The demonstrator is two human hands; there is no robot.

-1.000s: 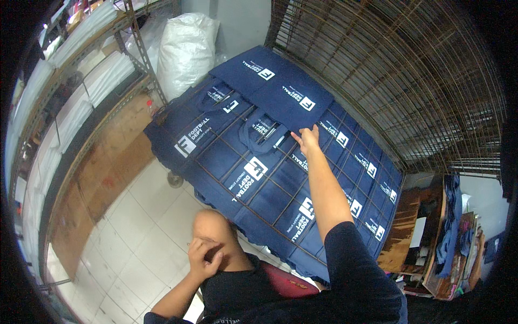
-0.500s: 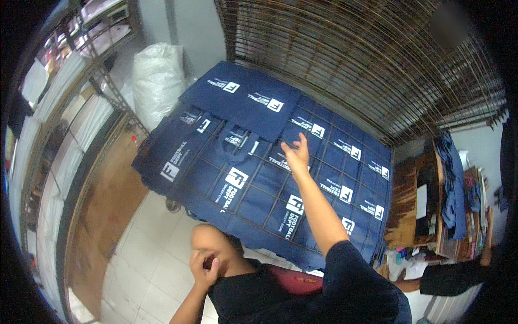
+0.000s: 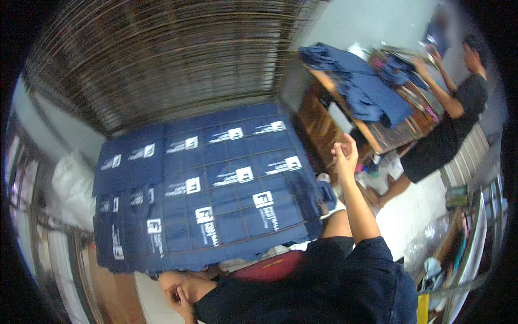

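Navy fabric pieces (image 3: 226, 154) with white prints lie side by side over a wide rack, and thin grid lines show across them. My right hand (image 3: 345, 156) is raised beyond the rack's right end, fingers apart and partly bent, with nothing seen in it. It touches no fabric. Low at the front left, my left hand (image 3: 182, 303) is beside my bent knee (image 3: 197, 286), with fingers curled toward the thumb. A dark gap shows inside the curl; whether it holds anything cannot be made out.
Raised wire racks (image 3: 183, 65) slant above the fabric. At the right stands a wooden table (image 3: 372, 137) heaped with navy cloth (image 3: 361, 86), where another person (image 3: 456, 113) in dark clothes works. A clear plastic sack (image 3: 75, 183) stands left; a red seat (image 3: 270, 265) shows below me.
My view has swung right, bringing the other person and the cloth-heaped table into sight. My right hand has gone from above the fabric to past its right end. My left hand stays by my knee.
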